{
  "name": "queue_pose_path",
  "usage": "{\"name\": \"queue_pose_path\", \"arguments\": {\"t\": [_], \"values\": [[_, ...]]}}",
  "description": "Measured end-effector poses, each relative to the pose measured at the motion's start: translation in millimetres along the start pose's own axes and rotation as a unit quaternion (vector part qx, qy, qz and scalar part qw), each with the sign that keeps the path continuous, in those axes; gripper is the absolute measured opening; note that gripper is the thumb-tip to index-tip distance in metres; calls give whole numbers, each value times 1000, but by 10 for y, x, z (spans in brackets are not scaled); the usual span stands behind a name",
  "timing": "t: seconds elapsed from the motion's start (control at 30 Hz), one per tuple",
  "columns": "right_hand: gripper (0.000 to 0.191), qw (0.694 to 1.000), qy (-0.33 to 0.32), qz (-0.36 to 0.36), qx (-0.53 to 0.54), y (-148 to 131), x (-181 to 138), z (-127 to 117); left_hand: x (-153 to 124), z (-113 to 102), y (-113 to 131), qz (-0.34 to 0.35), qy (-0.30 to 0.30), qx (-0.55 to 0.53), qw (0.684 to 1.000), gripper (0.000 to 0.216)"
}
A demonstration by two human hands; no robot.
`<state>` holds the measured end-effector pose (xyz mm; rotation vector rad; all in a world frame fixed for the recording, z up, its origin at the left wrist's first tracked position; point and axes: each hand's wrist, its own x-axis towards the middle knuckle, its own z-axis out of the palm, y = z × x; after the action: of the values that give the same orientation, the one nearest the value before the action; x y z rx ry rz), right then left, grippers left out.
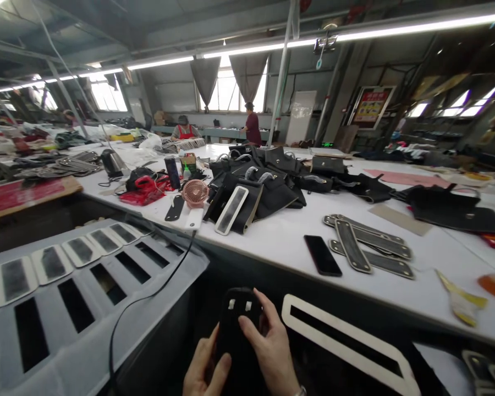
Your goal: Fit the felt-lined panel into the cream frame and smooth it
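A black leather piece with two small white tabs near its top is held low in the middle of the view. My left hand grips its lower left side, thumb on top. On its right side lies my right hand, fingers spread over the piece. Just to the right lies a long white frame template with a dark slot. Further right on the white table lie several grey padded strips and a black phone.
A grey slotted rack with white-edged strips stands at the left, a black cable across it. A heap of black bag parts, a pink fan and red fabric lie further back. Two people work at a far bench.
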<state>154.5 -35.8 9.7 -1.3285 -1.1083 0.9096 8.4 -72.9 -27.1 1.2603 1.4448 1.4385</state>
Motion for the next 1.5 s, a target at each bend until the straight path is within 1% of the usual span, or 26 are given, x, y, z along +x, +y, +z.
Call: {"name": "queue_pose_path", "arguments": {"t": [0.07,0.17,0.27,0.37,0.47,0.57,0.73,0.8,0.87,0.93,0.97,1.07,1.17,1.23,1.27,1.3,1.37,1.43,1.5], "values": [[44,998,42,-32,-28,178,-118,30,54,-9,2,0,-27,11,1000,50],[45,990,46,-88,-95,302,-255,46,137,-22,17,30,-64,82,994,48],[43,987,40,-112,-110,231,-302,55,201,-12,22,60,-60,113,990,44],[33,988,23,-117,-102,93,-274,61,232,24,37,59,-62,88,992,40],[30,990,5,-106,-95,21,-222,56,238,59,69,43,-60,57,996,39],[30,992,-4,-94,-84,22,-181,50,240,76,101,19,-51,27,998,41],[29,993,-2,-99,-61,19,-161,49,228,125,142,-50,-49,-47,996,45],[30,994,8,-100,-50,-5,-167,51,207,171,167,-79,-34,-83,993,49],[31,994,33,-98,-32,-35,-175,57,178,221,200,-102,-4,-103,989,52],[32,994,57,-94,-13,-66,-177,63,156,254,240,-112,25,-103,988,54],[31,994,58,-92,-5,-81,-175,65,153,259,261,-115,31,-95,988,54],[30,995,37,-87,11,-117,-166,70,210,222,337,-101,26,-62,993,53],[28,995,0,-97,13,-108,-183,88,373,147,454,-34,25,-47,998,51],[28,994,-20,-106,0,-69,-213,99,500,113,550,13,-7,-60,998,49],[28,994,-24,-106,-10,-45,-229,97,552,105,595,21,-34,-73,997,48],[29,994,-22,-101,-22,-22,-240,87,590,104,635,15,-66,-91,994,49],[35,994,-15,-94,-51,0,-233,39,617,116,689,-26,-121,-133,983,51],[47,989,-45,-112,-91,-29,-172,-39,590,139,709,-70,-132,-173,974,53],[53,973,-102,-151,-139,-107,-64,-123,544,163,710,-81,-124,-200,968,53]]}}
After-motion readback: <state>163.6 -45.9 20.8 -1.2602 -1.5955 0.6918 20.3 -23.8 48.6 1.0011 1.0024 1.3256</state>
